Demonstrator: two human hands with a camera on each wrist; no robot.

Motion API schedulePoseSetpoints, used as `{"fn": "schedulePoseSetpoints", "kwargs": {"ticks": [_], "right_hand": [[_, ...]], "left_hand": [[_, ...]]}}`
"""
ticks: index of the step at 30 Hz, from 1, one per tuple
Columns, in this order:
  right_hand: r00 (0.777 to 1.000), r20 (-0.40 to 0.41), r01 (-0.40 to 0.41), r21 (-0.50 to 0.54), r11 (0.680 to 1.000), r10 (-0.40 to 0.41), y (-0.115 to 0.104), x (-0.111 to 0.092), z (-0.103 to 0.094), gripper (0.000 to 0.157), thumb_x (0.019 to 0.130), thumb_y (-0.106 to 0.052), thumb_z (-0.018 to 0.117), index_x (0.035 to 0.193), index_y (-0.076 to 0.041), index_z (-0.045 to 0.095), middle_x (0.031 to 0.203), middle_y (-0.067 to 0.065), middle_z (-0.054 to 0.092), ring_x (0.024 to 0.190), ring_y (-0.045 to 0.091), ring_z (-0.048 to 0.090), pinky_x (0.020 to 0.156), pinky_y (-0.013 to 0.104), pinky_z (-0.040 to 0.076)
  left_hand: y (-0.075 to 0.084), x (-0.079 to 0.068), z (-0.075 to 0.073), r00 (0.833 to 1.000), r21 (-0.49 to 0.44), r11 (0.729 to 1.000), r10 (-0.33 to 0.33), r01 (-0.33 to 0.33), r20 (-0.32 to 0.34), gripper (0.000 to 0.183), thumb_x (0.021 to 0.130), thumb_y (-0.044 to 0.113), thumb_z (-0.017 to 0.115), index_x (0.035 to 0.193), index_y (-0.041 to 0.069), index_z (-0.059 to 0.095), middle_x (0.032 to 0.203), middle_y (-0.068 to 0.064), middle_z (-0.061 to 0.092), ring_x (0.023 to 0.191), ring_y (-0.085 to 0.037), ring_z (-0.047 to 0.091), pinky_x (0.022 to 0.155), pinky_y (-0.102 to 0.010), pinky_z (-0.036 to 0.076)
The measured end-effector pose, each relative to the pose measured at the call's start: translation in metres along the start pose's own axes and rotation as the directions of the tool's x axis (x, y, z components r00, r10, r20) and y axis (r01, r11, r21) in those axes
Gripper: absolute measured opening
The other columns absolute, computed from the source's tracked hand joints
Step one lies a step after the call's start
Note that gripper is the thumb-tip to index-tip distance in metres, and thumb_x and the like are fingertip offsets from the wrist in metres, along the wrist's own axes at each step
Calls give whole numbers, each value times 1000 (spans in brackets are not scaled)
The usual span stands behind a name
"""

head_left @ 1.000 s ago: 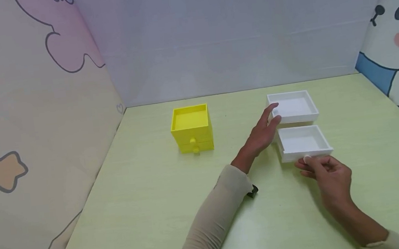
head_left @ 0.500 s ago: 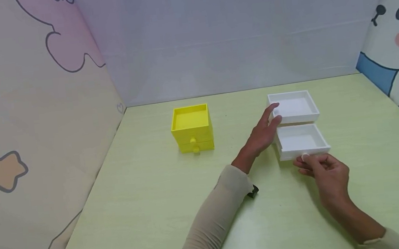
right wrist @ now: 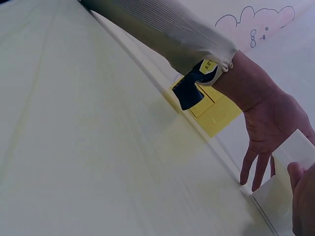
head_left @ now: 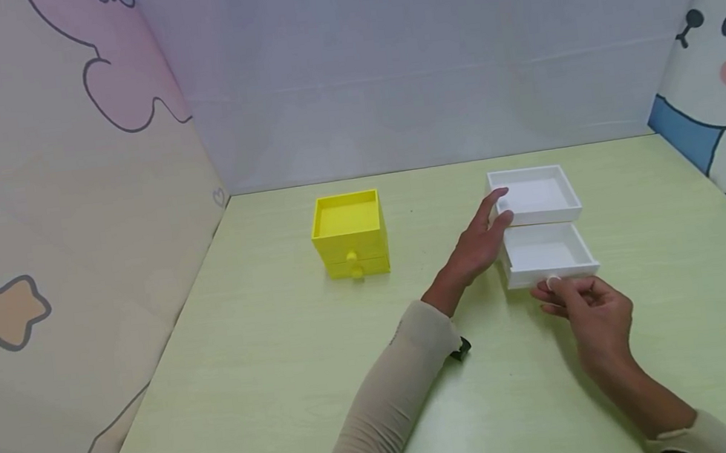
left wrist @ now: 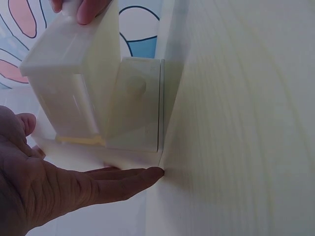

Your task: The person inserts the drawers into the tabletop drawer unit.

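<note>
A small white cabinet (head_left: 534, 196) with a tray-like top stands at the back right of the table. Directly in front of it is a white drawer (head_left: 548, 249), its back end right at the cabinet's upper front. My right hand (head_left: 598, 315) pinches the drawer's round knob (head_left: 553, 282) between thumb and fingers. My left hand (head_left: 476, 243) lies with extended fingers along the cabinet's left side, thumb near its front corner. In the left wrist view, a lower drawer front (left wrist: 125, 115) with its own knob shows below the pulled-out drawer (left wrist: 61, 73).
A yellow cabinet (head_left: 348, 232) of similar form, with two knobs on its front, stands left of the white one on the pale green table (head_left: 252, 374). A plain pale wall (head_left: 412, 64) rises behind, with cartoon-printed walls on both sides.
My right hand has moved the drawer a little away from me, so the gap between drawer and cabinet has closed in the head view. My left hand stays in place.
</note>
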State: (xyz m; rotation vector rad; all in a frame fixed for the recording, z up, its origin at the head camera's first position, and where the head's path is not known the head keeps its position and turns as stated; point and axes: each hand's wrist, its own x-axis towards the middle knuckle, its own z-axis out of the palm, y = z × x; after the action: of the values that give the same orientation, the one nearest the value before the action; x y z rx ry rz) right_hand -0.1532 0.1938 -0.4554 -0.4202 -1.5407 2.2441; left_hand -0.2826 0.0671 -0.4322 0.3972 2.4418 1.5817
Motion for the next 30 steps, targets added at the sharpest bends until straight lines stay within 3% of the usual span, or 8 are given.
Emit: {"fn": "schedulePoseSetpoints", "kwargs": {"ticks": [30], "right_hand": [[1000,10,16,32,999,-17,3,9,4,13,88,6,70,78,9,61,78,16,74,68,22,74,60,30,57]], "left_hand": [[3,-1,-1,1000,12,1000,-25,25,-7,47,102,55,37,149,56,29,156,14,35,137,-26,43,104,-57,39]]}}
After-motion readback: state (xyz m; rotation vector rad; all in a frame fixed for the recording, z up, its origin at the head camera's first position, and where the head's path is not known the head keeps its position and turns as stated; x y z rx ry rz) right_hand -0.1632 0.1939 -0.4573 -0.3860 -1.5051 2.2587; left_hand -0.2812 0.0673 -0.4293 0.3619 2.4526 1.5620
